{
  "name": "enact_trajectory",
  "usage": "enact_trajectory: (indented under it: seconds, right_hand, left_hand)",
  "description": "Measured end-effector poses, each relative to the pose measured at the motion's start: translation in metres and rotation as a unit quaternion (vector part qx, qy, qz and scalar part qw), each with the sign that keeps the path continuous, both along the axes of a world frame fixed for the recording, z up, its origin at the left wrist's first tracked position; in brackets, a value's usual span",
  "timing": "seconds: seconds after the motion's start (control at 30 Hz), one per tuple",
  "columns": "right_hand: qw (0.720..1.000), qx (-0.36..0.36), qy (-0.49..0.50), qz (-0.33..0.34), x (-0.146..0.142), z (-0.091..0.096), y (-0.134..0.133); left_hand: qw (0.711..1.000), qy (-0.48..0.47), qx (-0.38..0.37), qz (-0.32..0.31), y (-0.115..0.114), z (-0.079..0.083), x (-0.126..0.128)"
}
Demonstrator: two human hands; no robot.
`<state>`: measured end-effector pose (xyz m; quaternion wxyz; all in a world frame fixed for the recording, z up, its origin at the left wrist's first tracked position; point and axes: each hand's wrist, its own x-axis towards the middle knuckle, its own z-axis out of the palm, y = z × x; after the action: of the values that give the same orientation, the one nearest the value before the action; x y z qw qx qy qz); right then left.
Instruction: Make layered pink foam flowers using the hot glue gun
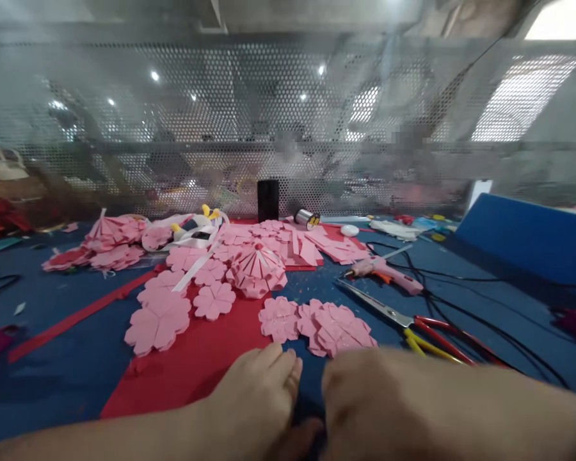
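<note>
My left hand (256,397) and my right hand (365,400) lie close together at the near edge of the blue table (67,333). Both are curled with knuckles up, and their fingertips are hidden from me. Just beyond them lie pink paper flowers (333,326) and a sheet of red paper (192,362). More pink flower cut-outs (160,320) and a folded pink fan shape (256,266) spread across the middle. Whether either hand holds anything does not show.
Scissors with red and yellow handles (413,323) and a pink glue gun (386,269) with black cables lie to the right. A black cylinder (267,200), a metallic spool (307,219), white ribbon (196,234) and a blue board (528,240) sit farther back, before a perforated screen.
</note>
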<state>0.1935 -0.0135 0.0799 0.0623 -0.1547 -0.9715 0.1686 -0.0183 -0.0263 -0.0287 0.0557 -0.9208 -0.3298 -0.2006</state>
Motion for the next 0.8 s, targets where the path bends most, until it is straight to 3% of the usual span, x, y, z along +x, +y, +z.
enact_trajectory:
  seconds: [0.07, 0.1, 0.2, 0.3, 0.4, 0.6, 0.8]
  right_hand:
    - [0.998, -0.013, 0.022, -0.05, 0.002, 0.015, 0.036]
    - [0.993, -0.006, 0.018, -0.114, 0.003, 0.02, 0.059]
    - [0.967, 0.067, 0.0, -0.246, -0.001, 0.024, 0.132]
    - [0.952, 0.088, -0.02, -0.291, -0.015, 0.02, 0.198]
    - [0.944, 0.09, -0.041, -0.314, -0.037, 0.011, 0.247]
    - [0.934, 0.091, -0.112, -0.326, -0.079, -0.016, 0.31]
    - [0.933, 0.081, -0.162, -0.31, -0.083, -0.028, 0.332]
  left_hand:
    - [0.997, -0.025, 0.077, 0.006, 0.001, -0.01, 0.002]
    - [0.993, -0.042, 0.105, 0.011, 0.002, -0.015, 0.002]
    - [0.985, -0.073, 0.156, 0.003, 0.006, -0.023, 0.003]
    - [0.98, -0.084, 0.181, 0.0, 0.01, -0.025, 0.003]
    - [0.977, -0.074, 0.199, 0.003, 0.013, -0.026, 0.002]
    - [0.979, -0.065, 0.193, 0.025, 0.014, -0.035, 0.002]
    - [0.975, -0.073, 0.203, 0.058, 0.016, -0.045, 0.007]
